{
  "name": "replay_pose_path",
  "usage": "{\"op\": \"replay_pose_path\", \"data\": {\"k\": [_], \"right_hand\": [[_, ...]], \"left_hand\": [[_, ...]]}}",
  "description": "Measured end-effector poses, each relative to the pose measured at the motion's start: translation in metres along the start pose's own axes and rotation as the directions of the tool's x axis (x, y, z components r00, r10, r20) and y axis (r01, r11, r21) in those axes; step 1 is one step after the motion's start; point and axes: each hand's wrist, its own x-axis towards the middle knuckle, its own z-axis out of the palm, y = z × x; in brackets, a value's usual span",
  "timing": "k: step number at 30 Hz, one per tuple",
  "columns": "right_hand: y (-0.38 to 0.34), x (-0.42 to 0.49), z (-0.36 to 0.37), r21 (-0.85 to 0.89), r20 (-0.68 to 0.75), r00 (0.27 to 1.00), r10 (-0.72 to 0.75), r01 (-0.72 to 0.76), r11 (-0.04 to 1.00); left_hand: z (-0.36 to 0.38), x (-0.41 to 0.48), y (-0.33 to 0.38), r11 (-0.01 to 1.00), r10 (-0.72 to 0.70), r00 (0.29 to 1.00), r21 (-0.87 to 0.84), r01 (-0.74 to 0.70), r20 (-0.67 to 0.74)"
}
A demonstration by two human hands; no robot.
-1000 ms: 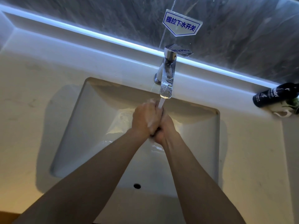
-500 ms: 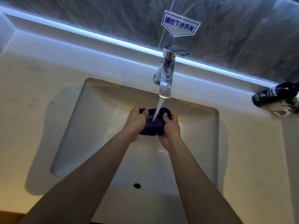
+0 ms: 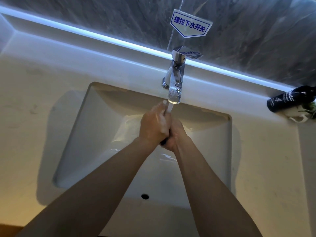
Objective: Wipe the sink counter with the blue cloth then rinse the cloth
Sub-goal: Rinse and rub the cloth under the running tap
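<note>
head view: left hand [image 3: 153, 124], right hand [image 3: 176, 134] grip clamped on blue cloth [image 3: 163, 142] under tap stream, over sink [image 3: 95, 134].

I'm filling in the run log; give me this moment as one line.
phase: rinse | left hand + right hand: squeezing blue cloth | faucet: running | sink: wet

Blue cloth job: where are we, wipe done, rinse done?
Wipe looks finished: nothing lies on the counter near the basin. In hand is the rinse: left hand and right hand are clasped together under the running faucet, squeezing the blue cloth, of which only a dark sliver shows. Left: finish wringing and shut off the water. How clean the counter is cannot be told.
</note>
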Motion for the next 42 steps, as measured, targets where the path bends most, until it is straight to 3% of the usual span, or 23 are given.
{"op": "replay_pose_path", "data": {"k": [3,7,9,11,14,17,21,24,27,30,34,36,38,40,42], "right_hand": [[0.000,0.000,0.005,-0.063,-0.039,0.998,-0.058,0.056,0.996],[0.008,0.010,-0.006,-0.291,-0.143,0.933,-0.331,0.280,0.915],[0.013,0.012,-0.016,-0.348,-0.085,0.900,-0.428,0.375,0.859],[0.015,0.011,-0.024,-0.272,-0.044,0.908,-0.417,0.391,0.879],[0.013,0.013,-0.035,-0.131,-0.076,0.917,-0.392,0.381,0.915],[0.012,0.013,-0.031,-0.048,-0.171,0.921,-0.350,0.347,0.937],[0.016,0.011,-0.017,0.008,-0.176,0.955,-0.240,0.245,0.969],[0.018,0.000,-0.011,0.183,0.021,0.989,-0.150,0.143,0.973],[0.023,-0.002,-0.007,0.224,0.098,0.974,-0.205,0.179,0.958],[0.018,0.000,-0.004,0.116,0.067,0.989,-0.134,0.126,0.985],[0.015,-0.005,-0.001,-0.050,-0.069,0.995,-0.066,0.063,0.997],[0.018,-0.003,-0.001,-0.146,-0.150,0.973,-0.174,0.152,0.978],[0.021,0.001,-0.006,-0.368,-0.180,0.903,-0.391,0.307,0.878],[0.023,-0.002,-0.012,-0.570,-0.078,0.818,-0.570,0.432,0.699],[0.026,-0.003,-0.019,-0.590,-0.015,0.787,-0.617,0.492,0.641]], "left_hand": [[0.003,0.015,-0.014,0.993,-0.051,0.995,0.109,0.042,0.082],[0.004,0.030,-0.021,0.950,-0.231,0.941,0.268,0.162,0.248],[0.000,0.029,-0.018,0.945,-0.319,0.926,0.139,0.295,0.203],[-0.005,0.027,-0.022,0.898,-0.421,0.886,-0.047,0.437,0.197],[-0.013,0.016,-0.032,0.716,-0.511,0.807,-0.372,0.591,0.298],[-0.018,-0.003,-0.027,0.740,-0.420,0.848,-0.418,0.526,0.324],[-0.016,-0.027,0.000,0.784,-0.267,0.914,-0.484,0.390,0.304],[-0.007,-0.035,0.009,0.925,-0.103,0.988,-0.353,0.138,0.117],[-0.004,-0.031,0.016,0.985,-0.054,0.998,-0.163,0.056,0.013],[-0.002,-0.016,0.013,0.997,-0.074,0.997,-0.003,0.074,0.010],[-0.006,0.001,0.001,0.988,-0.122,0.984,0.108,0.108,0.131],[-0.010,0.008,0.001,0.977,-0.172,0.956,0.165,0.134,0.239],[-0.012,0.014,-0.004,0.942,-0.330,0.899,0.152,0.298,0.287],[-0.014,0.015,-0.016,0.895,-0.443,0.856,0.085,0.437,0.266],[-0.012,0.012,-0.026,0.871,-0.466,0.845,-0.030,0.490,0.262]]}}
